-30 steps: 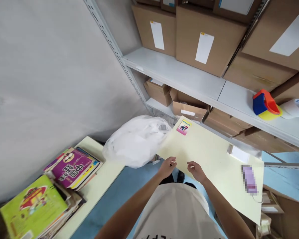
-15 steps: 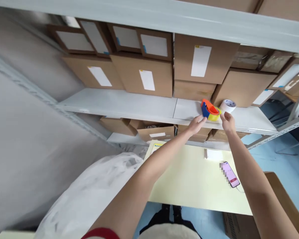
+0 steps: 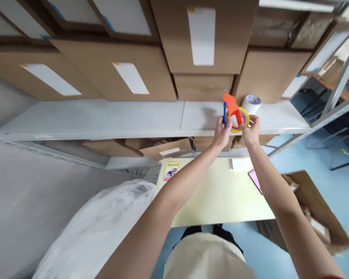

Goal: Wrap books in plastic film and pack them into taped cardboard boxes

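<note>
Just above the front edge of the grey shelf (image 3: pixel 128 116), my left hand (image 3: pixel 222 132) is closed on the lower left side of an orange and blue tape dispenser (image 3: pixel 232 106). On its right side, my right hand (image 3: pixel 252 131) has its fingers curled against a yellow tape roll (image 3: pixel 244 114). The roll sits against the dispenser; whether it is mounted there I cannot tell. Behind my right hand a white tape roll (image 3: pixel 251 104) stands on the shelf.
Cardboard boxes (image 3: pixel 203 38) line the shelf. Below is a pale yellow table (image 3: pixel 215 193) with a booklet (image 3: pixel 171 170), a white stack (image 3: pixel 240 164) and a phone (image 3: pixel 255 180). A white plastic bag (image 3: pixel 99 228) lies left, an open carton (image 3: pixel 322 201) right.
The dispenser has been lifted off the shelf and turned, showing more of its orange side. Both hands have closed in on it. The view has moved nearer the shelf.
</note>
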Demonstrator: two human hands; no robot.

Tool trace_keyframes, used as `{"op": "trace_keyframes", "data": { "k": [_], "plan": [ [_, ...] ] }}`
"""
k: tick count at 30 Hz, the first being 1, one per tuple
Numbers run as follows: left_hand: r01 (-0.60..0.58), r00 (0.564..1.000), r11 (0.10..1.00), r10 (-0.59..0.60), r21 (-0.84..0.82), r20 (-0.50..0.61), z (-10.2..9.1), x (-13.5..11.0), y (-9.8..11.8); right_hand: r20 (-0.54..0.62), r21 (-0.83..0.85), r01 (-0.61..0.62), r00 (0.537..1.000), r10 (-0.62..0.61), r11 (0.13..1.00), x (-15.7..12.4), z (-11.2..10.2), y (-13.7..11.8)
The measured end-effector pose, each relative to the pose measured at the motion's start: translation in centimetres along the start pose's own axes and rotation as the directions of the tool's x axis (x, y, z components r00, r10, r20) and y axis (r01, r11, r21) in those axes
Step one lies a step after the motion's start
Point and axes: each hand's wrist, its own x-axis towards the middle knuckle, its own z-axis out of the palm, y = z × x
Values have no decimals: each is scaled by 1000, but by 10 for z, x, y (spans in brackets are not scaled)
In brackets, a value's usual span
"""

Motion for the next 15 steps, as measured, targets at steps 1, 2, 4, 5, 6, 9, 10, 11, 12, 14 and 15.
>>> {"op": "trace_keyframes", "data": {
  "k": [1, 2, 4, 5, 6, 9, 10, 11, 12, 14, 15],
  "plan": [
    [-29, 1000, 1000, 29, 11, 2, 2, -23, 4, 32, -5, 45, 998, -45, 999, -21, -15, -1],
    [-47, 999, 998, 47, 40, -1, 3, -48, 6, 62, -7, 64, 996, -64, 998, -44, -31, -1],
    [-44, 999, 989, 44, 138, 9, 7, -102, 4, 104, -24, 29, 994, -27, 999, -94, -66, 5],
    [-17, 1000, 982, 16, 190, 7, 10, -129, -1, 120, -45, -14, 993, 19, 999, -119, -83, 12],
    [28, 1000, 973, -30, 228, 2, 13, -156, -8, 125, -65, -68, 989, 75, 996, -144, -99, 22],
    [231, 971, 943, -241, 240, 10, 21, -225, -48, 88, -131, -264, 957, 276, 956, -208, -139, 66],
    [311, 946, 925, -323, 220, 23, 22, -244, -64, 74, -160, -331, 936, 345, 930, -226, -150, 83],
    [391, 914, 900, -404, 192, 34, 23, -260, -80, 60, -182, -391, 911, 407, 902, -242, -158, 101],
    [468, 876, 868, -481, 166, 41, 24, -273, -96, 53, -198, -444, 886, 461, 874, -255, -166, 118],
    [597, 794, 792, -606, 124, 45, 23, -293, -124, 39, -234, -522, 838, 545, 820, -276, -176, 149],
    [645, 758, 757, -651, 107, 40, 23, -300, -136, 39, -252, -547, 818, 574, 798, -284, -180, 161]
  ]
}}
